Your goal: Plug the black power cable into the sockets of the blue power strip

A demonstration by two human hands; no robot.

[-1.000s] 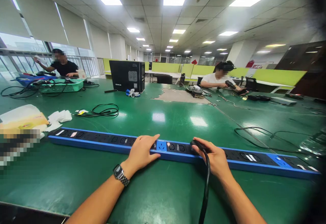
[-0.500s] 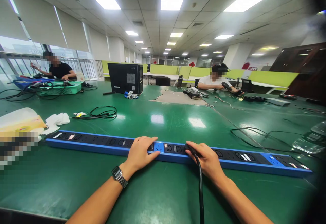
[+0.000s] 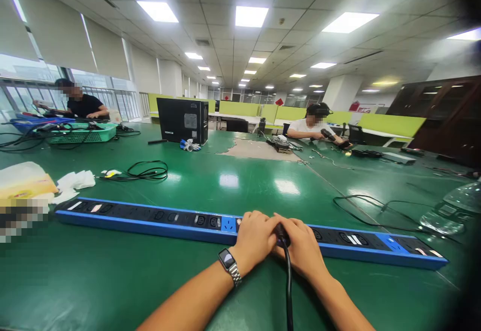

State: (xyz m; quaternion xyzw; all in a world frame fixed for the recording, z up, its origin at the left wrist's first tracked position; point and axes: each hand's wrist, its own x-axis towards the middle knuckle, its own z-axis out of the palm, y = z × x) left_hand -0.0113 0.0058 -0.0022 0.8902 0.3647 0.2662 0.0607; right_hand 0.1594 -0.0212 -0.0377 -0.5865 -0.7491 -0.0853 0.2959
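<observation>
A long blue-and-black power strip (image 3: 146,224) lies across the green table, sockets facing up. Near its middle a black power plug (image 3: 281,232) sits at the sockets; whether it is fully seated is hidden by my fingers. My right hand (image 3: 302,244) is closed around the plug from the right. From the left, my left hand (image 3: 255,236), with a watch (image 3: 230,266) on its wrist, lies over the strip, its thumb and forefinger closed against the plug. The thick black cord (image 3: 289,286) runs from the plug toward me.
Behind the strip are a coiled black cable (image 3: 148,171), a black computer tower (image 3: 182,120) and gloves (image 3: 190,145). A plastic bottle (image 3: 451,208) lies at right, a green basket (image 3: 84,133) stands at left. Two people (image 3: 84,103) (image 3: 310,125) sit across the table.
My left hand has moved right along the strip, from beside the blue socket to the plug, meeting my right hand there. My right hand stays on the plug.
</observation>
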